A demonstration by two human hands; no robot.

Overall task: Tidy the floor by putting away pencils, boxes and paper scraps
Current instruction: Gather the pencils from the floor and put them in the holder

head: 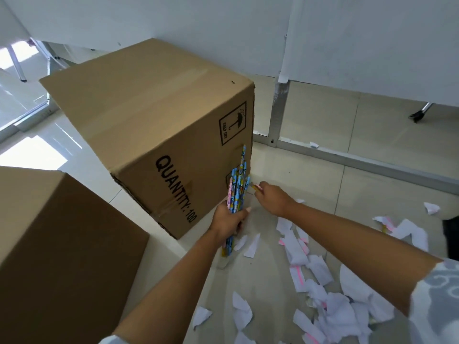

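My left hand (228,220) grips a bundle of blue and pink patterned pencils (238,187) that stands upright against the lower corner of a big brown cardboard box (154,115) printed "QUANTITY: 100". Just to the right, my right hand (270,197) pinches a single pencil (255,186) low at the floor by the box's corner. A second cardboard box (57,244) fills the lower left. Several torn white paper scraps (323,294), some with pink marks, litter the tiles at the lower right.
A white partition on a metal frame (278,112) runs behind the box and to the right, with a floor rail. More paper scraps (407,229) lie at the right, near a dark object (450,234) at the edge. Glossy tiles stretch away on the left.
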